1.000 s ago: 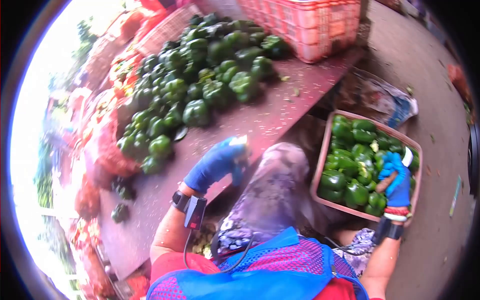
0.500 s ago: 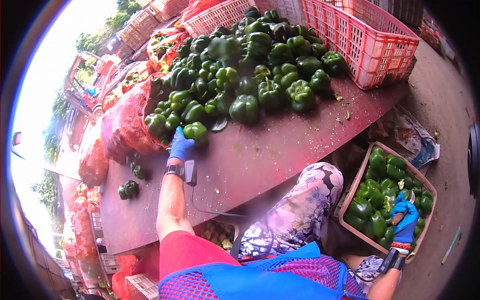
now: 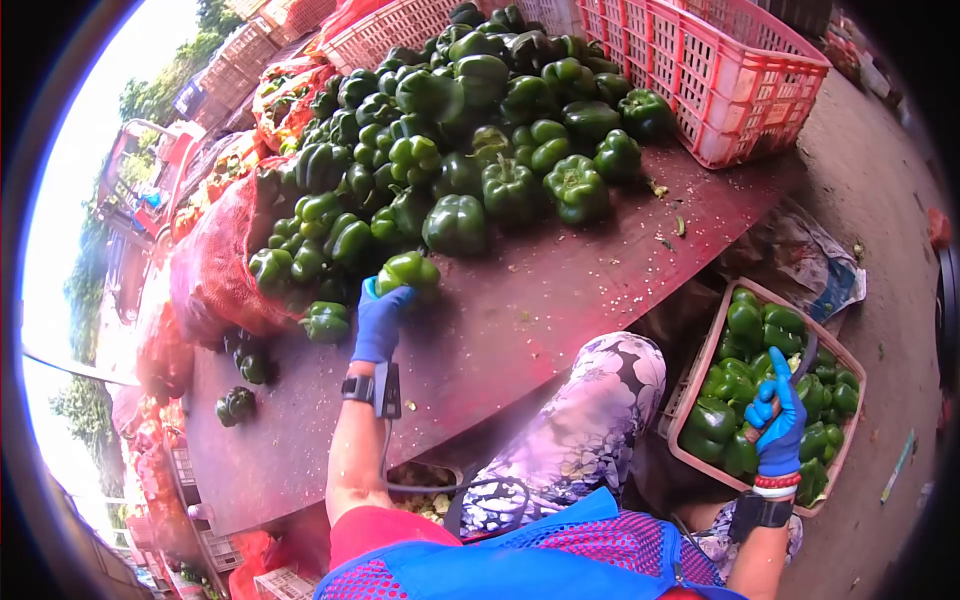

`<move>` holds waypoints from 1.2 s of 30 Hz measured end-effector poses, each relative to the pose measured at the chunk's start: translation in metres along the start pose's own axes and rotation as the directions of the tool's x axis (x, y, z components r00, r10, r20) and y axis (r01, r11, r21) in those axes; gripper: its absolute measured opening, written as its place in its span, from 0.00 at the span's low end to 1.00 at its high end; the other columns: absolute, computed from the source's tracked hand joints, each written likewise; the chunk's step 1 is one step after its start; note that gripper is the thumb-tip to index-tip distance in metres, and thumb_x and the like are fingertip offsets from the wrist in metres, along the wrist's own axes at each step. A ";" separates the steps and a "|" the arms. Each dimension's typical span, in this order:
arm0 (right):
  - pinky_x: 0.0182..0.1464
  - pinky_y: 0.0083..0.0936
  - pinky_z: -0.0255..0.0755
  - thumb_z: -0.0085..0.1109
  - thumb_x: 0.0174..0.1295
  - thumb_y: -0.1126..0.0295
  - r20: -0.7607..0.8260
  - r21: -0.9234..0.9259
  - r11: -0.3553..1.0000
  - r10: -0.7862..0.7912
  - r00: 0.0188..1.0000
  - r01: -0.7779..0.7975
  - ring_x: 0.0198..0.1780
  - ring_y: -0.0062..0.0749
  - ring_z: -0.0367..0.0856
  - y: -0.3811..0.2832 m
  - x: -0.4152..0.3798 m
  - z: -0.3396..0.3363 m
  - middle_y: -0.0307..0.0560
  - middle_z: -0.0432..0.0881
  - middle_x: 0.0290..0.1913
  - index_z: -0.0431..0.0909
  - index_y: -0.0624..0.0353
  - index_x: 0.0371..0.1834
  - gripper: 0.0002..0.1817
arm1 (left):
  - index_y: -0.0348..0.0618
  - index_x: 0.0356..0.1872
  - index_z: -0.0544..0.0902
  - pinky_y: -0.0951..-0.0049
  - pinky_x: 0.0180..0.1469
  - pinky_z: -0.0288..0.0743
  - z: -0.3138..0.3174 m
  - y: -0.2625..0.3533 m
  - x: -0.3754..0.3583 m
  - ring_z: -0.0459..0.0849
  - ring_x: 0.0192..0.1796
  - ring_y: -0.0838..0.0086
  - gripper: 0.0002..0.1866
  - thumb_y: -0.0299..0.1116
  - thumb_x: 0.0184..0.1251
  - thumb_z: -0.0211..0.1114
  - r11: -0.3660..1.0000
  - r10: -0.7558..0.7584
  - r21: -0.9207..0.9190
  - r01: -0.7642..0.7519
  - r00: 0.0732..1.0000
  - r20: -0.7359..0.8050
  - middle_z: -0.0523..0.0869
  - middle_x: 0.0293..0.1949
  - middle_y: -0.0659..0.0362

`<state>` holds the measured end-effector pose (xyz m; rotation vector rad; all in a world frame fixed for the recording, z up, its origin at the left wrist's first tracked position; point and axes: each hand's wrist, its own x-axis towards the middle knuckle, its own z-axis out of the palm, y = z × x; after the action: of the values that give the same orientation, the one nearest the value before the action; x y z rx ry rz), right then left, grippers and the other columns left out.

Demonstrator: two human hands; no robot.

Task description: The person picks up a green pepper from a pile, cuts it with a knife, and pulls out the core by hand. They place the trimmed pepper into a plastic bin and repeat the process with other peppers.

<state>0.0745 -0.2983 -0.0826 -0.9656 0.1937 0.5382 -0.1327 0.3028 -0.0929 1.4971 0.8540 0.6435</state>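
My left hand [image 3: 380, 322], in a blue glove, grips a green bell pepper [image 3: 410, 274] at the near edge of a large pepper pile [image 3: 455, 225]. Another pepper [image 3: 325, 322] lies on the table just left of that hand. Over at the right, my right hand [image 3: 782, 425], also gloved in blue, is closed around the brown handle of a knife [image 3: 807, 357] with a curved grey blade; its index finger points along the tool. That hand is above a pale crate [image 3: 690, 458] filled with green peppers.
The reddish tabletop [image 3: 480, 335] carries the pile and scattered bits. A pink plastic crate [image 3: 720, 90] stands at its far right end. A red mesh sack [image 3: 215, 260] with peppers spills at the left. My knee [image 3: 625, 375] is between table and pale crate.
My left hand has closed on a pepper and drawn it slightly away from the pile. The right hand has shifted a little left, its index finger now extended, still with the knife.
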 end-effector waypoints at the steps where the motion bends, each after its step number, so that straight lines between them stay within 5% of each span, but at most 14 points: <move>1: 0.20 0.12 0.58 0.54 0.75 0.60 0.047 -0.149 0.989 0.024 0.999 -0.017 0.20 0.11 0.64 0.005 0.000 -0.003 0.33 0.76 0.34 0.55 0.50 0.82 0.34 | 0.41 0.59 0.75 0.64 0.48 0.86 0.025 0.021 -0.021 0.87 0.48 0.67 0.26 0.30 0.59 0.72 0.995 -0.068 -0.056 0.078 0.984 0.164 0.85 0.50 0.56; 4: 0.25 0.14 0.69 0.67 0.68 0.53 0.119 -0.567 0.795 -0.177 0.977 0.213 0.23 0.12 0.70 -0.008 -0.027 0.074 0.47 0.83 0.48 0.55 0.52 0.82 0.44 | 0.41 0.65 0.73 0.56 0.49 0.88 0.107 0.075 -0.075 0.86 0.56 0.61 0.29 0.30 0.62 0.71 0.985 -0.105 -0.071 0.156 0.877 0.469 0.83 0.56 0.53; 8: 0.38 0.14 0.79 0.75 0.60 0.52 0.314 -0.445 0.826 -0.217 0.924 0.345 0.42 0.17 0.81 0.000 -0.030 0.068 0.49 0.78 0.65 0.53 0.52 0.83 0.52 | 0.39 0.53 0.77 0.72 0.45 0.83 0.223 0.121 -0.130 0.86 0.44 0.75 0.26 0.29 0.52 0.79 0.994 -0.106 0.065 0.085 0.736 0.669 0.86 0.45 0.58; 10: 0.56 0.22 0.79 0.80 0.55 0.55 0.378 -0.362 0.834 -0.278 0.883 0.417 0.59 0.25 0.79 -0.006 -0.030 0.071 0.48 0.71 0.72 0.53 0.53 0.83 0.56 | 0.40 0.53 0.77 0.71 0.49 0.81 0.275 0.139 -0.165 0.83 0.45 0.77 0.29 0.32 0.51 0.80 0.980 -0.099 0.184 -0.073 0.624 0.775 0.86 0.44 0.59; 12: 0.75 0.33 0.60 0.83 0.49 0.55 0.451 -0.341 0.793 -0.333 0.828 0.505 0.76 0.34 0.62 -0.018 -0.031 0.067 0.48 0.59 0.80 0.47 0.56 0.84 0.64 | 0.41 0.54 0.78 0.70 0.49 0.80 0.318 0.139 -0.201 0.84 0.45 0.77 0.30 0.34 0.50 0.81 0.969 0.004 0.120 -0.216 0.498 0.867 0.86 0.43 0.58; 13: 0.78 0.33 0.53 0.84 0.48 0.57 0.402 -0.370 0.788 -0.342 0.849 0.492 0.76 0.35 0.63 -0.019 -0.032 0.054 0.47 0.62 0.78 0.48 0.59 0.84 0.64 | 0.42 0.54 0.78 0.71 0.48 0.80 0.337 0.127 -0.213 0.84 0.44 0.75 0.29 0.36 0.50 0.81 0.933 0.114 0.060 -0.354 0.451 0.885 0.86 0.42 0.57; 16: 0.77 0.33 0.55 0.86 0.45 0.57 0.349 -0.509 0.714 -0.339 0.874 0.480 0.76 0.35 0.64 -0.037 -0.044 0.018 0.48 0.66 0.76 0.49 0.59 0.83 0.65 | 0.42 0.53 0.79 0.70 0.48 0.80 0.370 0.134 -0.235 0.85 0.45 0.74 0.28 0.36 0.51 0.80 0.944 0.040 0.084 -0.320 0.363 0.931 0.86 0.42 0.56; 20: 0.75 0.34 0.60 0.83 0.47 0.62 0.490 -0.682 0.243 -0.547 0.678 0.689 0.71 0.37 0.71 -0.044 -0.049 -0.013 0.53 0.73 0.71 0.59 0.58 0.79 0.55 | 0.43 0.52 0.79 0.69 0.50 0.79 0.401 0.119 -0.251 0.85 0.46 0.74 0.27 0.35 0.50 0.80 0.941 0.041 0.058 -0.334 0.282 0.959 0.86 0.43 0.57; 24: 0.74 0.37 0.61 0.78 0.47 0.70 0.332 -0.687 0.464 -0.485 0.809 0.559 0.69 0.41 0.74 -0.041 -0.053 -0.036 0.53 0.73 0.70 0.65 0.58 0.75 0.48 | 0.45 0.55 0.77 0.70 0.52 0.80 0.416 0.080 -0.258 0.83 0.48 0.76 0.27 0.30 0.51 0.76 0.992 -0.075 0.095 -0.079 0.231 0.970 0.85 0.45 0.58; 25: 0.76 0.39 0.58 0.77 0.47 0.69 0.258 -0.638 0.590 -0.442 0.859 0.495 0.71 0.41 0.71 -0.041 -0.057 -0.037 0.53 0.73 0.70 0.66 0.57 0.74 0.47 | 0.45 0.58 0.77 0.71 0.56 0.80 0.418 0.074 -0.258 0.82 0.53 0.76 0.32 0.20 0.48 0.77 0.990 -0.141 0.144 -0.001 0.198 0.970 0.84 0.51 0.63; 28: 0.77 0.38 0.55 0.77 0.48 0.68 0.310 -0.683 0.503 -0.456 0.834 0.529 0.73 0.38 0.68 -0.036 -0.059 -0.054 0.52 0.72 0.71 0.67 0.58 0.74 0.46 | 0.45 0.57 0.77 0.71 0.57 0.79 0.422 0.073 -0.263 0.82 0.53 0.77 0.32 0.19 0.47 0.77 0.958 -0.248 0.226 0.176 0.111 0.962 0.84 0.51 0.63; 32: 0.77 0.36 0.58 0.77 0.47 0.72 0.210 -0.549 0.703 -0.407 0.889 0.451 0.77 0.41 0.64 -0.028 -0.066 -0.066 0.56 0.59 0.80 0.76 0.52 0.66 0.37 | 0.45 0.56 0.78 0.72 0.57 0.78 0.427 0.067 -0.263 0.81 0.52 0.76 0.31 0.18 0.46 0.77 0.932 -0.278 0.262 0.250 0.031 0.960 0.83 0.50 0.64; 35: 0.69 0.31 0.67 0.73 0.48 0.75 0.003 -0.343 0.926 -0.170 0.985 0.161 0.65 0.31 0.73 -0.034 -0.080 -0.062 0.46 0.72 0.69 0.75 0.54 0.67 0.37 | 0.46 0.56 0.78 0.71 0.58 0.77 0.429 0.060 -0.258 0.80 0.54 0.76 0.32 0.18 0.46 0.76 0.915 -0.281 0.273 0.296 -0.018 0.960 0.82 0.50 0.65; 36: 0.66 0.28 0.69 0.71 0.49 0.75 0.005 -0.251 0.946 -0.211 0.977 0.206 0.61 0.28 0.74 -0.032 -0.079 -0.063 0.43 0.75 0.65 0.74 0.54 0.67 0.37 | 0.46 0.56 0.78 0.71 0.58 0.76 0.429 0.060 -0.256 0.80 0.55 0.75 0.32 0.19 0.46 0.76 0.909 -0.283 0.279 0.310 -0.033 0.958 0.82 0.50 0.65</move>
<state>0.0283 -0.3914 -0.0642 -1.2229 0.0411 0.3617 0.0764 -0.1538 -0.0591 1.2203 -0.0518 -0.8257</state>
